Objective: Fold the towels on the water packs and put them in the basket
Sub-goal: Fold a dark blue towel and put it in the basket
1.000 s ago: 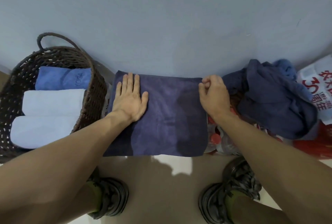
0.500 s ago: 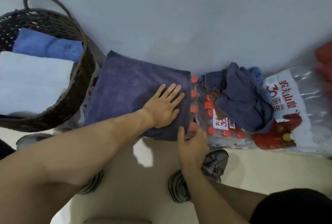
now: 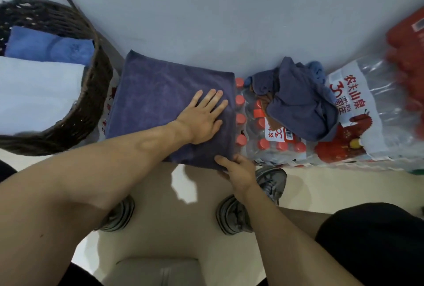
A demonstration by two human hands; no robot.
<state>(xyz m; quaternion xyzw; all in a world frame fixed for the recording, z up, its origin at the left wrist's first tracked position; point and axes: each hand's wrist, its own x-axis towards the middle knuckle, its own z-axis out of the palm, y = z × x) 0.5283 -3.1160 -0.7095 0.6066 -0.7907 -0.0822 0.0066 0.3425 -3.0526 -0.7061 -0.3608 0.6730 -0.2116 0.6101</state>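
Right hand point(image 3: 238, 171) now gripping towel point(image 3: 160, 102) near corner, left hand point(image 3: 202, 118) flat

This looks like a plain room or storage corner of a home, not a workplace: a bare pale blue-grey wall point(image 3: 206, 10) meets a smooth cream floor point(image 3: 321, 189), with no bench or equipment in sight. Shrink-wrapped packs of bottled water point(image 3: 263, 129) with red caps and retail labels sit on the floor against the wall, serving as a makeshift surface. A dark woven wicker basket point(image 3: 91, 92) with a handle holds folded household towels point(image 3: 46, 47) at the left, and a crumpled pile of dark blue cloths point(image 3: 298, 99) lies on the packs.
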